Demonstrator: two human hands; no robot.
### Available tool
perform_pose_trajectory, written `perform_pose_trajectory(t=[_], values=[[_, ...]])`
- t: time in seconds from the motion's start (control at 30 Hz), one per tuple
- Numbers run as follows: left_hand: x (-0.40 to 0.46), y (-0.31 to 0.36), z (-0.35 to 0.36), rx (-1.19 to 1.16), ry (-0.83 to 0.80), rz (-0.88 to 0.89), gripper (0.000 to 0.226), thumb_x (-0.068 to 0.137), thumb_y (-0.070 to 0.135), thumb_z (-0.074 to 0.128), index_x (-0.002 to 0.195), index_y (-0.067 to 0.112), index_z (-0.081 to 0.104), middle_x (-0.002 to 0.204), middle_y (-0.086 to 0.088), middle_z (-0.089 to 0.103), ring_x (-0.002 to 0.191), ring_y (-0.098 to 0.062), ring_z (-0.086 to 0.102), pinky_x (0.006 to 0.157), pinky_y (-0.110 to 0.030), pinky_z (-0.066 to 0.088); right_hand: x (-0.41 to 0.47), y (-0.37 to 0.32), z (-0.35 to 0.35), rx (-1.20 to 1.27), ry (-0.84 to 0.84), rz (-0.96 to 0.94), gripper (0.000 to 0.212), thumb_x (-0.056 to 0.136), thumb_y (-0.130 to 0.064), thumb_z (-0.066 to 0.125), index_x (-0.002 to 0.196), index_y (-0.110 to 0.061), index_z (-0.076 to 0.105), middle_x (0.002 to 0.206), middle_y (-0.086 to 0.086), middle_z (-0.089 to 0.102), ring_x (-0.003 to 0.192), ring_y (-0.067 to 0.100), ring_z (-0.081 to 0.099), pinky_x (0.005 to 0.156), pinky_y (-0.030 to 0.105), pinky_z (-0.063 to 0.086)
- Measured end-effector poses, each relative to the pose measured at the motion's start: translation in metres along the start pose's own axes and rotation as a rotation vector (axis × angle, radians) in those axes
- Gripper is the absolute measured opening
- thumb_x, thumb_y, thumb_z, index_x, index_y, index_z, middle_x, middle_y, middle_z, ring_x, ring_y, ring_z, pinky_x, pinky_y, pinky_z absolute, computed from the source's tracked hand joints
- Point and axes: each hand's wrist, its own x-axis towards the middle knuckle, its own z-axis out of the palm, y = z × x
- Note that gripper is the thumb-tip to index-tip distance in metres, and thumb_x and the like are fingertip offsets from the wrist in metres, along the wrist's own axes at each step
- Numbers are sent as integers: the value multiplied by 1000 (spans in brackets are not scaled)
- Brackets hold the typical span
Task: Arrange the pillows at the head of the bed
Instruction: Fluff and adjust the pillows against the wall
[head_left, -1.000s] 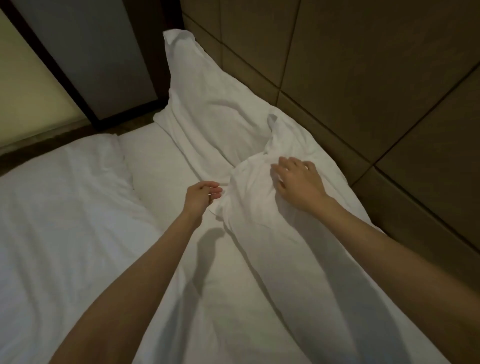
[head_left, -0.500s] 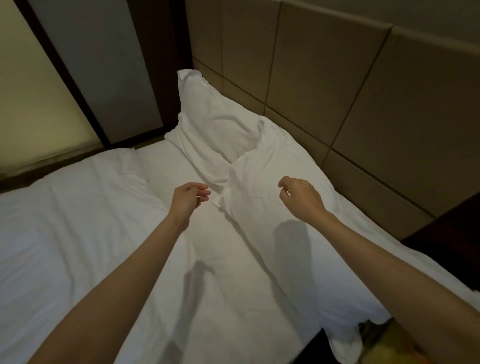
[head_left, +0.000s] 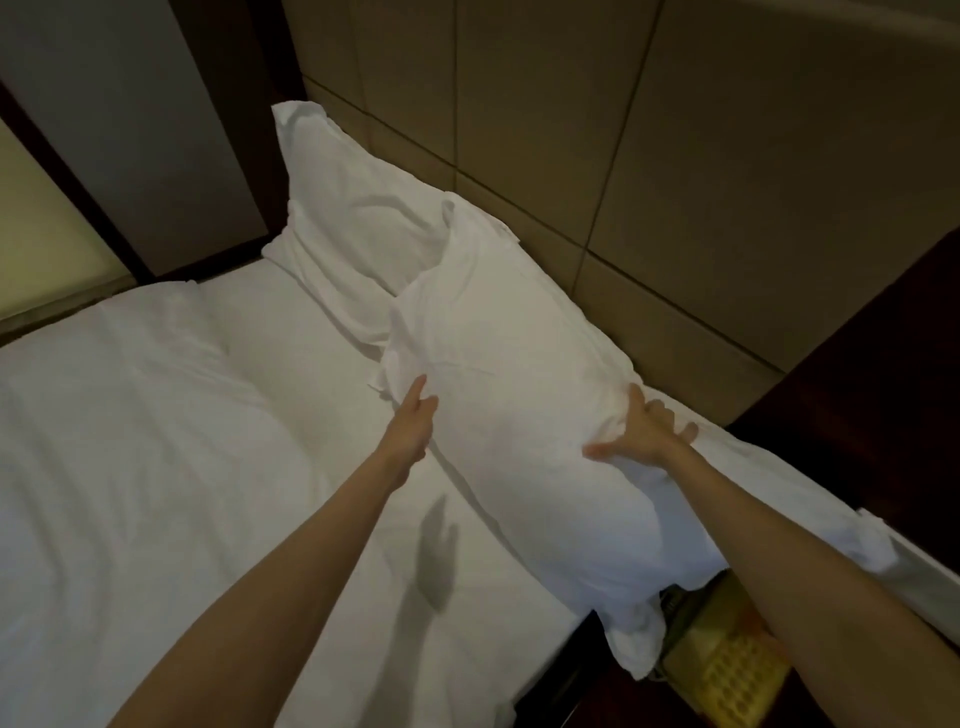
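Observation:
Two white pillows lie along the padded headboard (head_left: 675, 182). The far pillow (head_left: 353, 208) leans in the corner. The near pillow (head_left: 509, 374) overlaps its lower end and hangs over the bed's right edge. My left hand (head_left: 413, 421) is flat, fingers together, pressed against the near pillow's left side. My right hand (head_left: 641, 431) has its fingers spread and digs into the pillow's right side, bunching the cover. The pillow sits squeezed between both hands.
A white duvet (head_left: 130, 441) covers the bed to the left. A dark wooden nightstand (head_left: 857, 389) stands at the right, with a yellowish telephone keypad (head_left: 737, 670) below the pillow's overhanging end. A dark-framed panel (head_left: 130, 130) stands beyond the bed.
Both hands were loosely curled above the bed before. They have now moved onto the near pillow, one on each side, and the pillow has plumped up between them.

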Motion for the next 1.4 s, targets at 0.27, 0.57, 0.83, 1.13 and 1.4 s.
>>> perform_pose_trajectory(t=[0.27, 0.57, 0.83, 1.13, 1.4], values=[[26, -20, 87, 106, -59, -5, 56, 102, 31, 32, 154, 24, 11, 162, -2, 15, 146, -26, 21, 119, -43, 20, 28, 17, -11, 336, -52, -24, 112, 64, -45, 83, 146, -3, 19, 144, 18, 40, 132, 34, 39, 109, 50, 27], [53, 0, 103, 252, 144, 236, 55, 102, 36, 28, 152, 30, 7, 163, -4, -2, 150, -21, 5, 119, -35, 9, 7, -15, -113, 579, 632, -451, 20, 85, -22, 60, 70, -12, 52, 66, 2, 52, 60, 14, 47, 52, 31, 34], [57, -52, 113, 569, -162, 55, 56, 102, 27, 30, 153, 23, 8, 163, -10, -4, 149, -29, 9, 118, -36, 14, -1, 12, -46, -123, 609, -334, 33, 79, 6, 58, 107, -10, 50, 109, 12, 57, 97, 31, 54, 81, 40, 40], [31, -20, 58, 102, 306, 67, 34, 91, 10, 42, 117, 5, 63, 121, -15, 66, 109, -28, 61, 94, -36, 48, -13, -20, -23, -193, 562, -688, 29, 88, -11, 56, 117, -12, 58, 120, 10, 58, 107, 28, 52, 94, 40, 36], [13, -19, -8, -106, 628, 103, 33, 93, 9, 34, 111, 6, 62, 103, -8, 65, 89, -21, 61, 76, -25, 43, 13, -106, -18, -301, 545, -845, 52, 90, -15, 51, 141, -19, 38, 153, 11, 33, 141, 30, 27, 111, 44, 20]])
